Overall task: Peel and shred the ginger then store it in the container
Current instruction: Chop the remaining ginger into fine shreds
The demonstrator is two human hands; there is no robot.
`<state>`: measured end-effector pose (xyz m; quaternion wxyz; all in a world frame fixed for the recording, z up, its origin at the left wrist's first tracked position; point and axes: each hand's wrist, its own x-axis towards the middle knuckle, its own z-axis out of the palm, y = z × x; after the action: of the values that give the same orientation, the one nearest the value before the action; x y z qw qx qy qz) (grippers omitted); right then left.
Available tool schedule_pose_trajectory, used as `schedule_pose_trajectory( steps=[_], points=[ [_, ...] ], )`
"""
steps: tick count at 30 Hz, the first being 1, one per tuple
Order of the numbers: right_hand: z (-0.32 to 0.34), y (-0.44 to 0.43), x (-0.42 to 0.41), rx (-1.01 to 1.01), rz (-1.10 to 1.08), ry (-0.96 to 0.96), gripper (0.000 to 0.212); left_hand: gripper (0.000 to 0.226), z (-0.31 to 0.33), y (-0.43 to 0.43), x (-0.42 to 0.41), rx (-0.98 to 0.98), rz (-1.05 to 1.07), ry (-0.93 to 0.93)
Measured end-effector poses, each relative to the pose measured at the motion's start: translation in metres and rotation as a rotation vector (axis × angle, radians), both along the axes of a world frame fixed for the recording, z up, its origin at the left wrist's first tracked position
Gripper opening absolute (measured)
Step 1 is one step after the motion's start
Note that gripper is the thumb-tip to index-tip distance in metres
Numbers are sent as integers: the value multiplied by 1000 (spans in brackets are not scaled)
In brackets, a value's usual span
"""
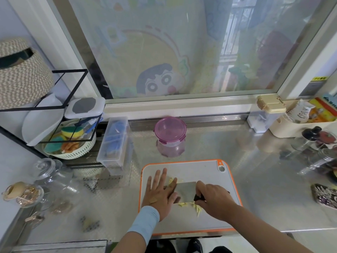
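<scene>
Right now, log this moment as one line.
step: shredding ginger | left hand: flat on board | right hand: holds knife | container: lid on

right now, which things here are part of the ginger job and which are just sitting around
Job: ginger shreds, knife, cutting board, pink-lidded container.
Lying about: sponge basket, glass jar, clear plastic box, cream caddy.

words: none can be read | yellow sticker (318, 78) on the window frame (308, 59): dark marks; too blurry to read | white packet (301, 111) in the cream box (291, 129): dark print; too small to read | bright pack (322, 111) beside it: print too blurry
</scene>
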<state>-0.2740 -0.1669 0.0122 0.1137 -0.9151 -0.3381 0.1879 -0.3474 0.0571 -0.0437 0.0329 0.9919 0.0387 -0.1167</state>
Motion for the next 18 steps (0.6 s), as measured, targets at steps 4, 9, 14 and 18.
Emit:
schedule_pose_trajectory(
  steps=[4, 9, 14, 18],
  points=[
    [-4, -11, 4, -15, -22, 0, 29, 64, -9, 18, -1, 1, -6, 36],
    [-5, -29, 11, -18, -83, 14, 30, 102, -12, 29, -1, -49, 45, 140],
    [-13, -50, 24, 3, -235, 27, 28, 80, -6, 31, 0, -266, 177, 70],
    [-27, -47, 37, 38, -348, 36, 32, 37, 1, 27, 17, -413, 254, -68]
  ],
)
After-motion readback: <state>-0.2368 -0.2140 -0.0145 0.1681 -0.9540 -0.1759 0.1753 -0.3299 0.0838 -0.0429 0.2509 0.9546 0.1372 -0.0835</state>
